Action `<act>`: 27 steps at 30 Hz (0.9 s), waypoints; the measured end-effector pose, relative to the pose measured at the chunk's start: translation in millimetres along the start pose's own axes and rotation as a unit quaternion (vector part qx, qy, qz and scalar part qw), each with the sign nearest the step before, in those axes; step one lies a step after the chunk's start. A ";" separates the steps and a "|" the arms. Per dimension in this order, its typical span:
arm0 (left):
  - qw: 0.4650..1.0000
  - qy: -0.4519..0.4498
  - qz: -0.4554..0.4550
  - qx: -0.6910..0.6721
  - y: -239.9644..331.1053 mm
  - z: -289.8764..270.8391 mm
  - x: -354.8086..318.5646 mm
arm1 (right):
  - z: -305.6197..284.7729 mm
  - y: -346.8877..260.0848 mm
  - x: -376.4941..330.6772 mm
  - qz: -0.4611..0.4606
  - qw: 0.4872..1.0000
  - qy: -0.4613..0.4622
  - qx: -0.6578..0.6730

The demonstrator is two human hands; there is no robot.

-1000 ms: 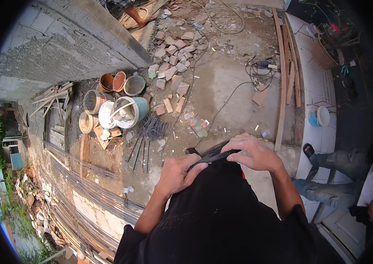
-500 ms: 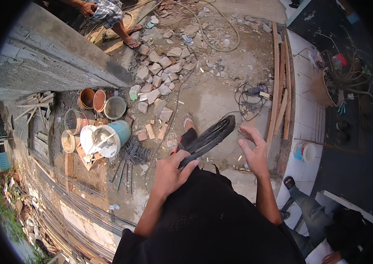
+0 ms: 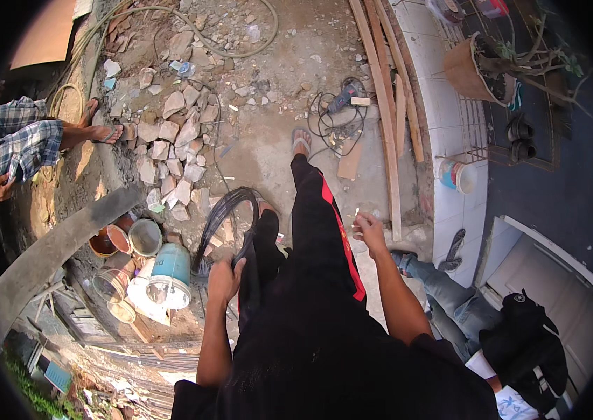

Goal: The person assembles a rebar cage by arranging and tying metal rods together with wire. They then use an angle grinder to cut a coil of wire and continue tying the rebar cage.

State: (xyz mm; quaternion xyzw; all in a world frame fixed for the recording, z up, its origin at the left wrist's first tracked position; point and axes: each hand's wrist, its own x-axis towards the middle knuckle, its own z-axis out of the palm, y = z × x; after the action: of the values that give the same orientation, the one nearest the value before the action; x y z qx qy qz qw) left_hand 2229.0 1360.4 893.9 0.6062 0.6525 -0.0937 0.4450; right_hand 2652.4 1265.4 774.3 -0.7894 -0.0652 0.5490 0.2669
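A looped bundle of thin black wire hangs at my left side, its bend pointing ahead over the ground. My left hand is closed around its near end, beside my dark trouser leg. Part of the bundle lies across the view of my left foot. My right hand is held out on the other side, with fingers loosely bent and nothing clear in them. A small pale chip shows by its fingertips, and I cannot tell whether it touches them.
Broken stones lie ahead to the left. Several buckets stand at left. A corded power tool and long planks are ahead right. One person in checked shorts is at far left; another in jeans is at right.
My left hand has carried the wire bundle down and left, away from in front of me. My right hand has drawn away from it, fingers more bent. My view has turned and I have stepped forward.
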 end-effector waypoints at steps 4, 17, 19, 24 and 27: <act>0.993 -0.036 -0.108 0.020 12.6 6.5 32.4 | 20.6 -27.0 102.1 0.077 0.997 0.016 -0.020; 0.940 -0.009 -0.319 -0.124 88.8 63.2 130.4 | 95.7 -136.6 641.5 0.043 0.954 0.266 -0.132; 0.936 -0.010 -0.338 -0.101 105.2 62.8 146.5 | 108.6 -136.3 675.4 0.105 0.952 0.269 -0.105; 0.919 -0.089 -0.377 -0.077 123.3 62.3 153.0 | 141.9 -142.6 710.5 0.205 0.947 0.246 -0.019; 0.932 -0.102 -0.343 -0.057 135.9 68.0 160.9 | 131.7 -137.0 724.5 0.220 0.956 0.190 0.042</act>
State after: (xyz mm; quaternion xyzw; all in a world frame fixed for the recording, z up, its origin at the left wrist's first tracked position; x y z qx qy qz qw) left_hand 2400.7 1462.9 799.1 0.3065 0.7758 -0.2643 0.4841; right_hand 2841.5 1714.7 205.6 -0.8619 0.1851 0.4365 0.1796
